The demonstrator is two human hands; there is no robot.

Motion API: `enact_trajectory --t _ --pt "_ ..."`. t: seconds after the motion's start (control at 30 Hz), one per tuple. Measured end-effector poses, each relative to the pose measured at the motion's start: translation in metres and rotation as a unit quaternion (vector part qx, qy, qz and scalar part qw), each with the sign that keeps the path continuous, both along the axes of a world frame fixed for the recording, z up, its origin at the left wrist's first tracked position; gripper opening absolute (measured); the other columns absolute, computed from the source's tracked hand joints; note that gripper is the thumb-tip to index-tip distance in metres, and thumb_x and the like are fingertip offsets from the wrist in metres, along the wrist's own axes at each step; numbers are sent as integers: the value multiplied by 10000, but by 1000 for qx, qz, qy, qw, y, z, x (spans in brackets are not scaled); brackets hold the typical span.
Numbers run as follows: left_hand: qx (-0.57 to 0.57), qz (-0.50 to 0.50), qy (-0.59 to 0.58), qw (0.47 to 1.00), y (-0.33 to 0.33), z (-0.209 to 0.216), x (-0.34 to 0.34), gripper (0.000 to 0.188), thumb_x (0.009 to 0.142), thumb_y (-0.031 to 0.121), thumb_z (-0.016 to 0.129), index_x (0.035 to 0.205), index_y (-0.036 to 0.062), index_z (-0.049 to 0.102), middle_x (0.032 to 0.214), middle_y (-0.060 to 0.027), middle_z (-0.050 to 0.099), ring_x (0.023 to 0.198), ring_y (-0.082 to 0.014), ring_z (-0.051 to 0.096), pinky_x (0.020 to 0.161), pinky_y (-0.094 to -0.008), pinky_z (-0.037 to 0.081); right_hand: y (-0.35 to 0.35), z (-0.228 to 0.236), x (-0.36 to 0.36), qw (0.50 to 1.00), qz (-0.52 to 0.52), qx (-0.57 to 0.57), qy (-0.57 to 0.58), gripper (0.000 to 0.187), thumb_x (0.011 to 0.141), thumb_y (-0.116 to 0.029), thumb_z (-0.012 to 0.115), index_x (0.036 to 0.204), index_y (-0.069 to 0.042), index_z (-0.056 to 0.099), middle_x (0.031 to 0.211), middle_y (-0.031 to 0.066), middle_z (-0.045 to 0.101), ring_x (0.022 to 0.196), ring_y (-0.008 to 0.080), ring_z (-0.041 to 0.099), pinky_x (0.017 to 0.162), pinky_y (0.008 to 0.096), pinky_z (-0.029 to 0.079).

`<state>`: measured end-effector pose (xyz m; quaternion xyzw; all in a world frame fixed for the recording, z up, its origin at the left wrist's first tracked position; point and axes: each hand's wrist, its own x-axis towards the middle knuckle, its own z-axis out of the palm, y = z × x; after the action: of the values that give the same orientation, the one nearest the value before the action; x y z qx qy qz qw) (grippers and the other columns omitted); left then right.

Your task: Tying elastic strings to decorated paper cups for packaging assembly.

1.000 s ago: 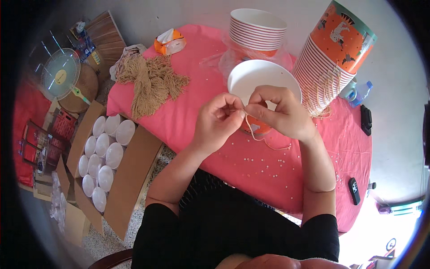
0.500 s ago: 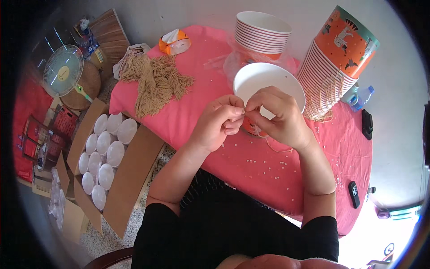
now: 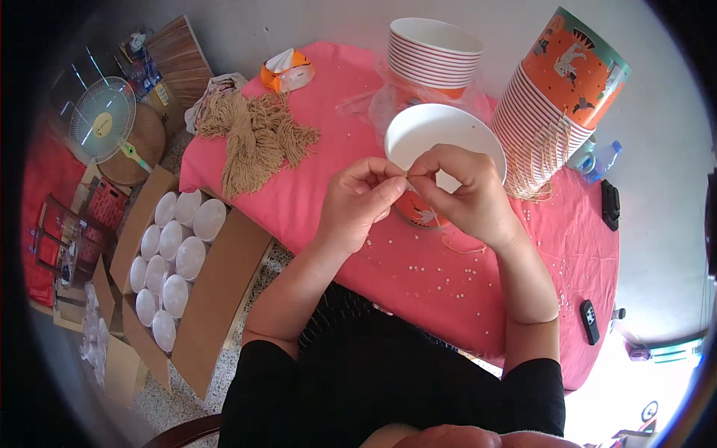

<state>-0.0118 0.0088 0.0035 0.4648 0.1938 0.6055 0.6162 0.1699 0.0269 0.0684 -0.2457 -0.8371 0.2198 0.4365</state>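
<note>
A paper bucket (image 3: 418,131), white inside with an orange printed outside, stands on the pink-covered table before me. Over its near rim the fingertips of both hands meet. My left hand (image 3: 357,203) pinches thumb against forefinger, and my right hand (image 3: 474,196) does likewise, closed on the same spot. Between them is a thin tan string (image 3: 464,249), part of which trails onto the cloth below my right hand; its end in the fingers is mostly hidden.
Nested buckets (image 3: 541,112) with tan strings lean at the right, and another stack (image 3: 433,56) stands behind. A bundle of string (image 3: 258,138) lies left, near a tissue pack (image 3: 287,71). White dots (image 3: 441,280) litter the cloth (image 3: 403,321). A carton (image 3: 213,299) holds plastic cups. A remote (image 3: 590,322) lies right.
My left hand's lower fingers have tucked in behind the thumb, and its thumb has shifted slightly. Both hands stay pinched together at the bucket's rim.
</note>
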Motion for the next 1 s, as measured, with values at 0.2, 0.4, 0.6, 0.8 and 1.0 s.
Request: enact_trajectory --t 0.2,0.4,0.6,0.8,1.0 --pt "4 23 65 998 -2 6 -1 88 923 62 646 998 17 641 772 6 603 569 -9 462 439 -171 323 8 -1 1 976 -79 197 -52 146 721 -1 671 829 -28 577 722 130 599 649 336 611 593 419 505" --pt "16 26 68 997 -6 4 -1 64 928 48 639 978 9 647 794 23 613 666 -1 510 548 -165 391 10 -4 3 966 -131 209 -76 140 735 -33 664 830 -31 561 723 136 592 649 349 606 585 439 495" --pt "47 55 124 990 -9 4 0 66 929 39 638 984 4 644 869 12 638 785 -29 568 690 -182 454 12 -1 6 952 -138 251 -109 173 724 -34 674 855 -35 561 760 116 593 687 326 611 626 416 508" --pt "168 139 165 962 2 15 -7 122 912 12 634 1035 11 642 1011 -17 612 753 -23 543 634 -184 420 8 10 12 928 -101 342 -109 250 686 -43 683 911 -28 576 796 99 573 733 286 614 676 400 511" --pt "181 166 245 938 1 32 5 151 866 34 692 1013 11 667 902 4 627 706 -20 538 593 -185 416 -4 14 9 936 -87 323 -106 246 693 38 705 909 -16 599 814 119 606 753 320 612 664 413 506"
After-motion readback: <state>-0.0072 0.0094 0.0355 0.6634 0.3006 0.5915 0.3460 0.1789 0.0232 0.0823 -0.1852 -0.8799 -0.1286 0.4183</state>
